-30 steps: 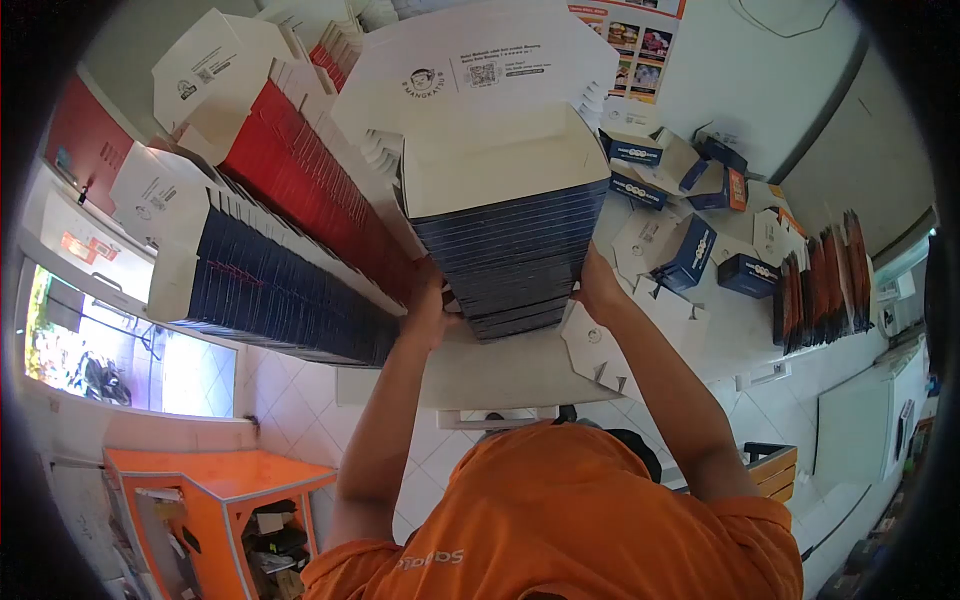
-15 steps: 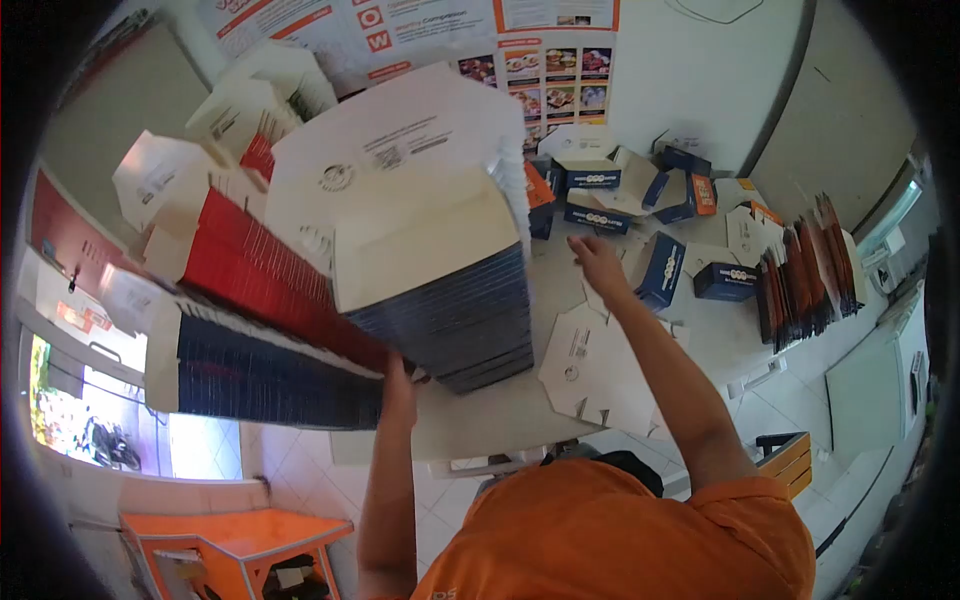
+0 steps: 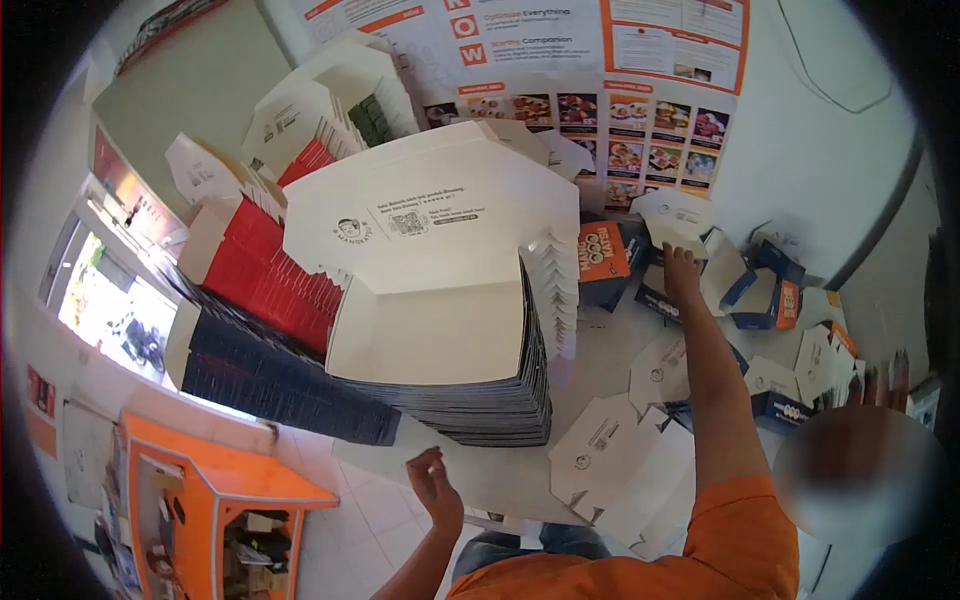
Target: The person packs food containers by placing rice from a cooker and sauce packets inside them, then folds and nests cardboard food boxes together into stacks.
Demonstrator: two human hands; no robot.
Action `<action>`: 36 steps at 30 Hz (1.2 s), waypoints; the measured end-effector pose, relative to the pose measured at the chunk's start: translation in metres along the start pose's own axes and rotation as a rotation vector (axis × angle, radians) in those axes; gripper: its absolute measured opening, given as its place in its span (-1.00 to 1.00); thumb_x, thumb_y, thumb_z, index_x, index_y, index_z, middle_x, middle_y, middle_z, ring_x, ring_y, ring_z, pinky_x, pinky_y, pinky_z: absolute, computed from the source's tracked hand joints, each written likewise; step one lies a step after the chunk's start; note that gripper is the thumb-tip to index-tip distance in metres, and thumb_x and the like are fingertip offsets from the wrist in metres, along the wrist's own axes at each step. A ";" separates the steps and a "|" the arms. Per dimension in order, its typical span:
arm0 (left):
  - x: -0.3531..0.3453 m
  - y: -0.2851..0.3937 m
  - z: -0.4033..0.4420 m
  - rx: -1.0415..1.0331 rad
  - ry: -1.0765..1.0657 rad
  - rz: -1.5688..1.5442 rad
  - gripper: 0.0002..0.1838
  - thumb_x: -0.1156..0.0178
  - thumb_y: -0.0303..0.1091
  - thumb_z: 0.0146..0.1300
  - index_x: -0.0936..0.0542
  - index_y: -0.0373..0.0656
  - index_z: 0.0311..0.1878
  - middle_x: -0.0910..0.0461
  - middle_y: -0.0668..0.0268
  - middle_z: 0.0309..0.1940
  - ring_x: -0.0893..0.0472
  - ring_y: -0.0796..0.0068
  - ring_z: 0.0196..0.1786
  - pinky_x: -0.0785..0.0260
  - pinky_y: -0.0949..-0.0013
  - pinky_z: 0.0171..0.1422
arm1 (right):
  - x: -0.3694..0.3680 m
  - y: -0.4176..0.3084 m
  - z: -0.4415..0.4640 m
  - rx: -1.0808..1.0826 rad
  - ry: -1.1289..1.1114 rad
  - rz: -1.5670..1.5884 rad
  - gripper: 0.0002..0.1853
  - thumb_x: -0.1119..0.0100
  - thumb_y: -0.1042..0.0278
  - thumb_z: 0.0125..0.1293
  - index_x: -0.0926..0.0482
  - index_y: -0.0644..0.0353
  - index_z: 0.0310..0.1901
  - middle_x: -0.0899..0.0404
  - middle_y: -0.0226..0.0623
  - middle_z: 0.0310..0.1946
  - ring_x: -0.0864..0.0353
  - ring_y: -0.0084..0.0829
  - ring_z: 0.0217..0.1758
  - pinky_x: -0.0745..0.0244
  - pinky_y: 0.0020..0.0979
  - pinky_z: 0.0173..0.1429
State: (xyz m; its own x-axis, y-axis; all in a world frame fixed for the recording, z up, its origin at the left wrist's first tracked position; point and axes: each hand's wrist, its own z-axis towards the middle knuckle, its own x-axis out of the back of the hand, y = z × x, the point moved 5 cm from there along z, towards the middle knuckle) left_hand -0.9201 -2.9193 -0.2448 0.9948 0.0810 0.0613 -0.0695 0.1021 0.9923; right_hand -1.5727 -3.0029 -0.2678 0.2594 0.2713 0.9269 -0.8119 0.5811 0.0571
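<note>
Left hand [image 3: 436, 490]: near tall box stack [image 3: 440, 335], fingers loosely curled. Right hand [image 3: 682, 277]: at small open box [image 3: 672, 209]; cannot tell whether fingers pinch it.

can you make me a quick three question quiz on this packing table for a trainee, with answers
1. True or false: the left hand is holding a box.
2. Which of these is the right hand nearest to?
a) the orange cabinet
b) an open small box
c) the wall poster
3. Fill the gap: just beyond the dark blue stack on the left is the ___.

Key: 1. False, no box is in it. 2. b. 3. red stack.
</note>
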 end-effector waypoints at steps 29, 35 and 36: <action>-0.051 0.317 0.166 -0.947 -0.398 0.687 -0.38 -0.38 0.14 0.35 -0.65 -0.18 0.23 -0.37 -0.13 0.47 -0.29 -0.26 0.55 -0.16 -0.21 0.58 | 0.416 -0.095 -0.170 -0.256 -0.223 2.082 -0.68 -0.09 0.30 0.58 -0.60 0.24 0.23 -0.63 -0.29 0.03 -0.56 -0.46 -0.07 -0.45 -0.41 0.00; -0.034 0.315 0.174 -1.156 -0.632 0.543 -0.50 -0.51 -0.03 0.25 -0.67 -0.17 0.10 -0.55 0.00 0.32 -0.51 -0.09 0.41 -0.31 -0.06 0.51 | 0.434 -0.167 -0.065 -0.099 -0.461 1.769 -0.73 -0.05 0.35 0.58 -0.64 0.22 0.15 -0.68 -0.39 -0.17 -0.57 -0.62 -0.33 -0.48 -0.54 -0.27; -0.026 0.318 0.174 -1.173 -0.619 0.515 -0.49 -0.54 -0.03 0.22 -0.68 -0.16 0.09 -0.56 0.02 0.32 -0.50 -0.10 0.41 -0.31 -0.06 0.52 | 0.435 -0.178 -0.056 -0.104 -0.438 1.658 -0.74 -0.05 0.36 0.58 -0.65 0.21 0.14 -0.69 -0.40 -0.20 -0.57 -0.64 -0.38 -0.48 -0.56 -0.32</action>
State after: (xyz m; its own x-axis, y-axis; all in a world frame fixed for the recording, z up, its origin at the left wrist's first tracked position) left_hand -0.9550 -3.0617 0.0877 0.6901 -0.0471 0.7222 -0.1441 0.9689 0.2010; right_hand -1.2862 -2.9453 0.1043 -0.9232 0.3842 -0.0082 -0.0054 -0.0341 -0.9994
